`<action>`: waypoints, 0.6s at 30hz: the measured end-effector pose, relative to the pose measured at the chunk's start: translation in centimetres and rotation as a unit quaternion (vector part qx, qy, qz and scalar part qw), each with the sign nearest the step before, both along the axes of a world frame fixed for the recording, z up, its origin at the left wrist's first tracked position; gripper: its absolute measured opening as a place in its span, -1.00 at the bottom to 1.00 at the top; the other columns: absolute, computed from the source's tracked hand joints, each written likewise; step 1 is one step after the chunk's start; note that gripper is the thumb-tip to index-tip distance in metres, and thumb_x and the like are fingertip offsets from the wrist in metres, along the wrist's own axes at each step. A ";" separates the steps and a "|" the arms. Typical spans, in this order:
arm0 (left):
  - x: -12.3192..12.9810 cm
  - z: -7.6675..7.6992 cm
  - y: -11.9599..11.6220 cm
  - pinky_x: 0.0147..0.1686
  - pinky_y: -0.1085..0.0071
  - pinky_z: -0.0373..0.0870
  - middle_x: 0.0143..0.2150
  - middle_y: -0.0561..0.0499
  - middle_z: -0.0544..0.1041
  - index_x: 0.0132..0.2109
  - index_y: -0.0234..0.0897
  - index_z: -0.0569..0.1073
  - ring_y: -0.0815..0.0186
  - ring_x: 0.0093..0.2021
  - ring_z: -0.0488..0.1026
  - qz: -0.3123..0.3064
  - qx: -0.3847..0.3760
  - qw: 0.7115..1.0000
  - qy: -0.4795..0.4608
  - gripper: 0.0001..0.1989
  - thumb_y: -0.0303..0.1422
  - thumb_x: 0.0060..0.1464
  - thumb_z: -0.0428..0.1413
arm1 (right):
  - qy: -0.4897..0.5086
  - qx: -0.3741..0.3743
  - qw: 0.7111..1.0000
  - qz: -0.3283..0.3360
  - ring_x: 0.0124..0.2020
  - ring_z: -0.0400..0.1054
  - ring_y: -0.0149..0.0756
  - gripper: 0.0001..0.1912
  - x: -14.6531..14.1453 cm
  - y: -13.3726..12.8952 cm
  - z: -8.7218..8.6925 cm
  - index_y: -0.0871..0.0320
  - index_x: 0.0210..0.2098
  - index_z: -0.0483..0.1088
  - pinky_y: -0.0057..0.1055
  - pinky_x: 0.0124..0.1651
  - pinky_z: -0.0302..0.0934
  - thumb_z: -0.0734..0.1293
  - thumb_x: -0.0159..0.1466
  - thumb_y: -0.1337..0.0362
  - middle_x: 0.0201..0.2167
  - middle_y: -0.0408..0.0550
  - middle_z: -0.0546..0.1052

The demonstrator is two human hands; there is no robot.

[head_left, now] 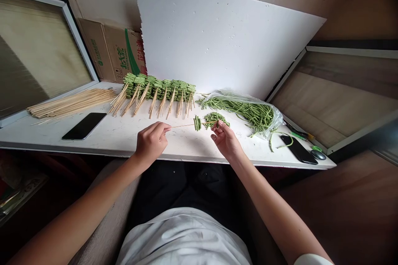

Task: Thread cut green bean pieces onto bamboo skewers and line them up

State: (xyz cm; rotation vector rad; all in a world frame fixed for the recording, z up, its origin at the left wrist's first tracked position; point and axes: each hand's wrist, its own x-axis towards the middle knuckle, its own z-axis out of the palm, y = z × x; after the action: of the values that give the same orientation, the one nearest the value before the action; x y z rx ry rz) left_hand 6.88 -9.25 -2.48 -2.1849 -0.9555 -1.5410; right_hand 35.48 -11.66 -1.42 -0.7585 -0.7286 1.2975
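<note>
Well, on my feed, left hand (151,143) pinched closed on a bamboo skewer (183,125), cut long beans (197,123) sitting on the skewer past those fingers, right hand (226,140) at a loose bean pile (216,120), grip unclear

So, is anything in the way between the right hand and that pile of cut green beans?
Nothing visible is: the right hand reaches the pile of cut green beans at its near edge. The bamboo skewer held by the left hand, with bean pieces on it, lies left of the pile.
</note>
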 end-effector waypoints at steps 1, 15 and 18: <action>0.0 0.0 0.0 -0.33 0.45 0.50 -0.29 0.06 0.69 -0.22 -0.23 0.51 0.27 -0.25 0.69 0.001 -0.002 1.000 0.000 -0.65 -0.75 0.07 0.00 | 0.002 0.001 1.000 0.003 -0.28 0.37 -0.36 -0.73 0.0 0.0 0.1 0.03 -0.31 0.54 -0.48 -0.37 0.21 0.64 0.12 0.13 -0.34 -0.18 0.54; -0.1 0.1 -0.2 -0.32 0.43 0.51 -0.29 0.06 0.70 -0.24 -0.21 0.52 0.26 -0.25 0.68 0.012 -0.015 1.000 0.007 -0.64 -0.74 0.05 0.00 | -0.037 -0.027 0.998 0.045 -0.27 0.41 -0.27 -0.68 0.2 0.0 0.2 0.02 -0.35 0.48 -0.39 -0.32 0.24 0.60 0.13 0.02 -0.40 -0.18 0.52; -0.1 0.2 -0.2 -0.33 0.44 0.51 -0.30 0.06 0.70 -0.25 -0.22 0.52 0.27 -0.26 0.68 0.012 -0.008 1.000 0.010 -0.63 -0.75 0.02 -0.01 | -0.065 -0.009 0.998 0.024 -0.23 0.39 -0.25 -0.68 0.2 -0.1 0.3 0.02 -0.36 0.49 -0.37 -0.26 0.28 0.60 0.11 0.01 -0.38 -0.17 0.51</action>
State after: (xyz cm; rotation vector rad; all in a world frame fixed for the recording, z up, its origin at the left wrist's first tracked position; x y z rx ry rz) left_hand 6.81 -9.47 -2.30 -2.1867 -0.9883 -1.5040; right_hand 35.68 -11.75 -1.09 -0.8507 -0.8448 1.3080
